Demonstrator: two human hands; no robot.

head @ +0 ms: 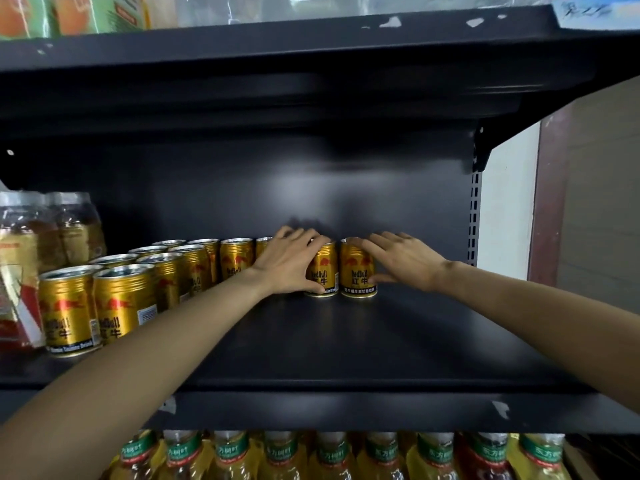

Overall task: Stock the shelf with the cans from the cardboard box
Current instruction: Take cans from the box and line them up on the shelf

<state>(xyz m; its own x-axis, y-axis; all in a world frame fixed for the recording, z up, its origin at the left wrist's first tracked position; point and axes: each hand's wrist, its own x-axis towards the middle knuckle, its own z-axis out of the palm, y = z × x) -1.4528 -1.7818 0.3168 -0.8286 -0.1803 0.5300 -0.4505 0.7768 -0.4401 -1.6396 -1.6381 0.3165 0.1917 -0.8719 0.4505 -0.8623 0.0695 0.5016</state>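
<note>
Bare forearms are being stretched in from the bottom corners over the front lip of the black metal shelf [346,344]. Left hand [289,263] is being wrapped around a gold aluminium Red Bull can [325,271], thumb low on its front, fingers curled over the rim. Right hand [403,259] is being held on a second gold can [356,270], fingers laid across the top, thumb pressed at its lower right side. Both cans are being kept upright, just beside each other, deep on the shelf board. More gold cans [145,289] are being shown in two rows running leftward toward the front. Shrink-wrapped brown bottles [45,237] are being seen at far left; green-capped yellow bottles [332,455] are being seen below.
</note>
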